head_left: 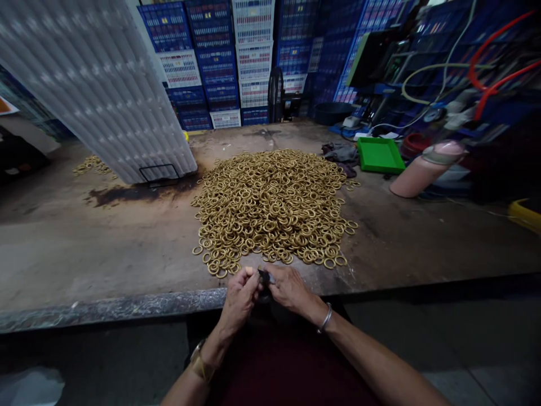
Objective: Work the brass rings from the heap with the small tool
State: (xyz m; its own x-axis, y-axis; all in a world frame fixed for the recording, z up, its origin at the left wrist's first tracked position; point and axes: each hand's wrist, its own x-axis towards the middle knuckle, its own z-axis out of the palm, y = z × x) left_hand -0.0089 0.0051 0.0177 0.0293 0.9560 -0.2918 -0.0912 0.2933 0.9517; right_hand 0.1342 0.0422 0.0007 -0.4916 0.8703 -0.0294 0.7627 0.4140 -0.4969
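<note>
The bare right hand (pixel 291 288) pinches a small dark object (pixel 264 277); the curled left hand's (pixel 239 294) hold is unclear. Smooth, gold-coloured, metallic rings (pixel 274 203) lie heaped beyond.

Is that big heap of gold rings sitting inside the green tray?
No, the gold rings lie heaped loose on the tabletop, while the green tray stands apart to their right.

Workbench (pixel 127 254): wide, brownish top spanning 9 to 3 o'clock; dark stain (pixel 122 195) at 9, front edge (pixel 127 310) scuffed at 8. Rear, 11 to 1 o'clock: blue crates (pixel 215 66) and white crates (pixel 254 59) stacked in columns. Floor (pixel 439 332): grey, seam line visible at 4 o'clock. Lighting: dim, with shadow beneath the bench.
</note>
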